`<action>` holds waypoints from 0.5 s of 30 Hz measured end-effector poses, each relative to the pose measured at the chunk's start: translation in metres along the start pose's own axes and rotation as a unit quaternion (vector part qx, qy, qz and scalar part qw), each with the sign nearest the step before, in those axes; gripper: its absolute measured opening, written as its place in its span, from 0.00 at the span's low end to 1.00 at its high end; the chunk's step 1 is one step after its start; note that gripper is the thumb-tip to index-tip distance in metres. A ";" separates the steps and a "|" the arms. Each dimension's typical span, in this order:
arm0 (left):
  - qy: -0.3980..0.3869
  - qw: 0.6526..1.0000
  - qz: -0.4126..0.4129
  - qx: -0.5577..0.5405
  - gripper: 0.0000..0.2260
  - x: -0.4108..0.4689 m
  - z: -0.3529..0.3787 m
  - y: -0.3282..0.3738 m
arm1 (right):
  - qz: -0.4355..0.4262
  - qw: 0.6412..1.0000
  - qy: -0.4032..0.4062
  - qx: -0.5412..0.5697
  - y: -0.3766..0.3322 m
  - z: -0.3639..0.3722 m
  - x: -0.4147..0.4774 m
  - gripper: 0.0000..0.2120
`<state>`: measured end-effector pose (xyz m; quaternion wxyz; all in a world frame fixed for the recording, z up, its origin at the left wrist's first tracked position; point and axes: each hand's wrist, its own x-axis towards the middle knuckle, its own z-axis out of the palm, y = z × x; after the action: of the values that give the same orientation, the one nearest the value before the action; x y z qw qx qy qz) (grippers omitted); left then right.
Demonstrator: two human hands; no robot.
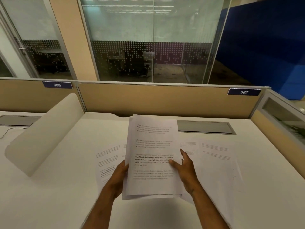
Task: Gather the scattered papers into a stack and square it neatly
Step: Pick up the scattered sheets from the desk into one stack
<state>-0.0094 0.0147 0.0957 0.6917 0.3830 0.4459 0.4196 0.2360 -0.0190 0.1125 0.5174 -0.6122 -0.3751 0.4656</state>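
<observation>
Head view: stack held between both hands

Left hand (119, 176) grips the stack's (152, 156) left edge, fingers hidden behind. Stack is raised above the worktop (49, 195), printed, sheet edges uneven. Right hand (185, 171) clasps its right edge, thumb on top. Loose sheets (217, 162) lie beneath on both sides.

386 plate (57, 85), 387 plate (244, 92)

Open-plan office: numbered cubicle partitions (165, 98), glass-walled rooms (153, 47) behind
</observation>
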 end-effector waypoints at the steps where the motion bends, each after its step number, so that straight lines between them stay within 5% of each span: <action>1: 0.010 1.000 -0.008 -0.020 0.19 0.000 -0.003 0.000 | -0.006 1.000 0.001 -0.004 0.001 0.001 -0.001 0.18; 7: -0.039 0.997 0.007 0.061 0.20 0.007 0.003 -0.002 | 0.009 1.000 -0.009 -0.026 0.018 -0.010 -0.002 0.16; 9: -0.029 0.997 0.010 0.074 0.23 0.010 0.007 -0.005 | 0.043 0.995 0.078 -0.051 0.033 -0.032 -0.003 0.21; 12: -0.019 0.998 0.012 0.063 0.17 0.013 0.010 -0.008 | 0.201 0.897 0.297 -0.260 0.081 -0.087 -0.014 0.25; 15: -0.023 0.998 0.007 0.059 0.14 0.018 0.013 -0.011 | 0.329 0.808 0.319 -0.371 0.126 -0.125 -0.034 0.30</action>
<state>0.0096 0.0250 0.0846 0.6750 0.4355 0.4512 0.3888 0.3432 -0.1102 -0.0016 0.1576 -0.9583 -0.1092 0.2121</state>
